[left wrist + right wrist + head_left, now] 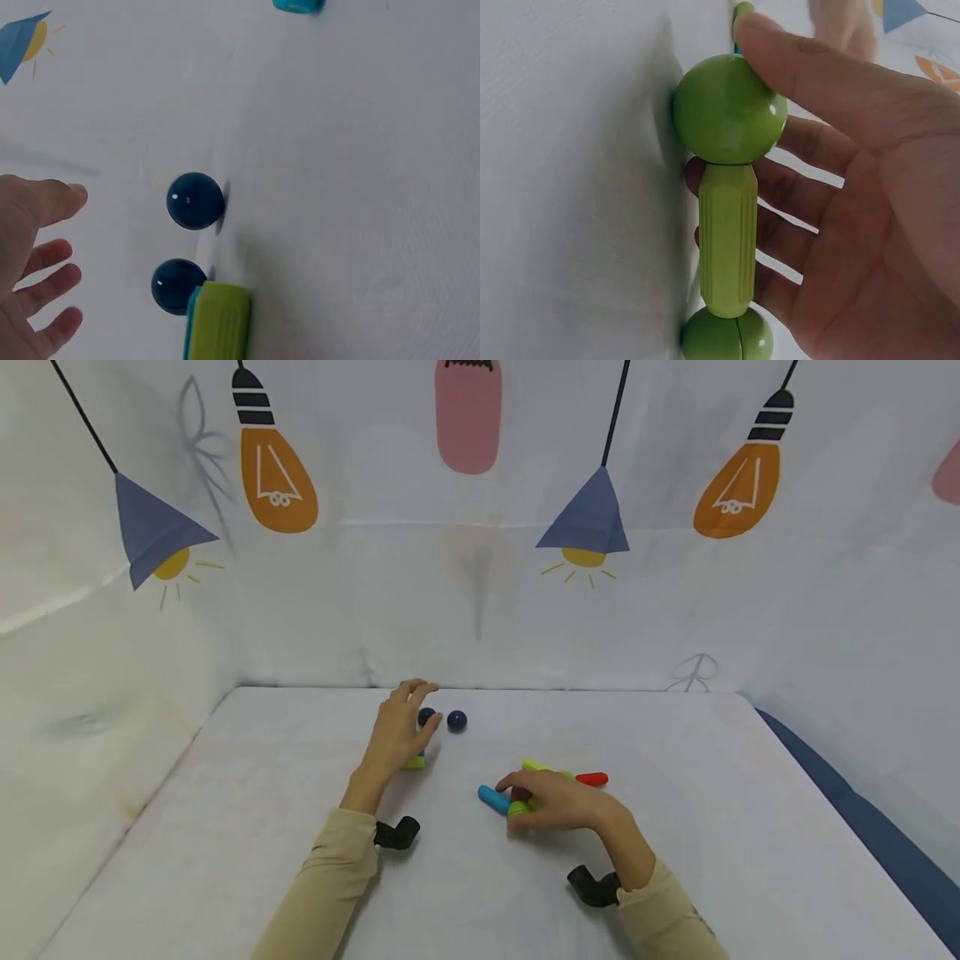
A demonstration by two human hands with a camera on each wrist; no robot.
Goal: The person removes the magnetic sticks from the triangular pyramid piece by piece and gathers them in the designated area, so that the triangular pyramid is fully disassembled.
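My left hand (397, 731) hovers by two dark blue balls (195, 201), fingers spread and apart from them. Below that palm lies a yellow-green ribbed stick (219, 322) with a blue edge behind it. My right hand (558, 800) holds a green ball (731, 109) joined in line with a yellow-green rod (728, 240) and a second green ball (727, 335). The thumb rests on the upper ball, and the fingers curl behind the rod. A blue stick (494, 799) points out to the left of this hand.
Beyond the right hand lie another yellow-green stick (535, 766) and a red stick (592, 779), partly hidden by the hand. The white table (225, 860) meets a patterned cloth wall (360, 602) at its far edge.
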